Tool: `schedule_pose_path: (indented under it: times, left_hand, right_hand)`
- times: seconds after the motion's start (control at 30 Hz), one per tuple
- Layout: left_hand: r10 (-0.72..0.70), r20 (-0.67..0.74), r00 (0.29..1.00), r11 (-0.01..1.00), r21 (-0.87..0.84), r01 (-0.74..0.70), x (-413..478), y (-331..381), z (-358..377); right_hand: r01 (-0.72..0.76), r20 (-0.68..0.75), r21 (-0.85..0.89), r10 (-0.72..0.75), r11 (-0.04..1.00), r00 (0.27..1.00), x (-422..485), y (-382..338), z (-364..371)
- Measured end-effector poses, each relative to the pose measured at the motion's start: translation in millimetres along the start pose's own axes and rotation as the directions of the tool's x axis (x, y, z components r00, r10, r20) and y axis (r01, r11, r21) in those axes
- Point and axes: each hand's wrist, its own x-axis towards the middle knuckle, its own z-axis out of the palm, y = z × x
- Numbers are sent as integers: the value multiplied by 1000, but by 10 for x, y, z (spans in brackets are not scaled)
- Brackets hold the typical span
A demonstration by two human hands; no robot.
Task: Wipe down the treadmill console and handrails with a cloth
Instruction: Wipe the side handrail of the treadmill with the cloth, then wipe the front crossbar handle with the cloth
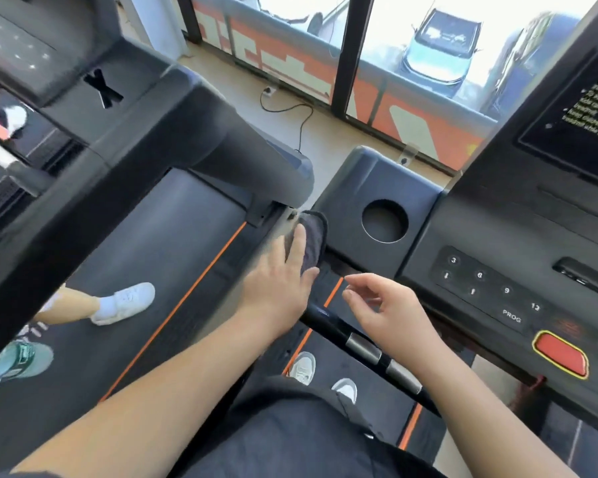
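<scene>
Head view: left hand [279, 288] presses flat on the cloth [314, 234]; right hand [392, 313] hovers loosely curled, empty.

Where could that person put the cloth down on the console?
The flat panel around the cup holder is bare, between the cloth under the left hand and the number keypad. Crowded: keypad, red stop button, and the handrail beneath the right hand.

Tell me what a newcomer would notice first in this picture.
The left hand presses a dark cloth flat at the left edge of the console, beside a round cup holder. The right hand hovers empty, fingers loosely curled, over the black handrail. At lower right, a red button with a yellow rim stands out.
</scene>
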Motion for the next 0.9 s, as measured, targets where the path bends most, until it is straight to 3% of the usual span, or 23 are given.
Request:
schedule_pose_path:
  times: [0.07, 0.17, 0.3, 0.43, 0.53, 0.6, 0.67, 0.73, 0.8, 0.9]
  left_hand:
    - [88, -37, 995, 979, -183, -93, -133, -220, 67]
    - [143, -85, 986, 799, -578, -165, -7, -500, 49]
    - [76, -181, 981, 771, -613, -173, -60, -349, -21]
    - [227, -250, 941, 643, -687, -338, -610, 104, -7]
    - [335, -36, 942, 793, -529, -302, -666, 287, 289]
    - [294, 167, 941, 895, -394, -209, -657, 375, 481]
    - [301, 84, 950, 935, -223, -276, -632, 443, 539]
    - [392, 56, 918, 920, -20, -392, -584, 488, 446]
    - [439, 154, 885, 876, 144, -460, -414, 514, 270]
    - [281, 383, 880, 844, 337, -417, -49, 694, 249]
  right_hand:
    - [-4, 28, -33, 5, 999, 1000, 17, -4, 93]
    - [-47, 31, -48, 48, 998, 998, -63, 53, 146]
    - [-141, -10, -127, 141, 982, 990, -330, 304, -1]
    - [-225, -28, -261, 225, 939, 974, -676, 594, -194]
    - [-249, -17, -375, 262, 893, 965, -876, 726, -288]
    - [-263, -6, -470, 294, 842, 956, -990, 766, -329]
    - [-255, -5, -551, 302, 795, 953, -1084, 804, -325]
    - [-232, -19, -588, 273, 775, 962, -1146, 856, -311]
    - [-214, -28, -610, 249, 763, 968, -1115, 868, -296]
    - [-234, -52, -643, 263, 729, 963, -1029, 839, -300]
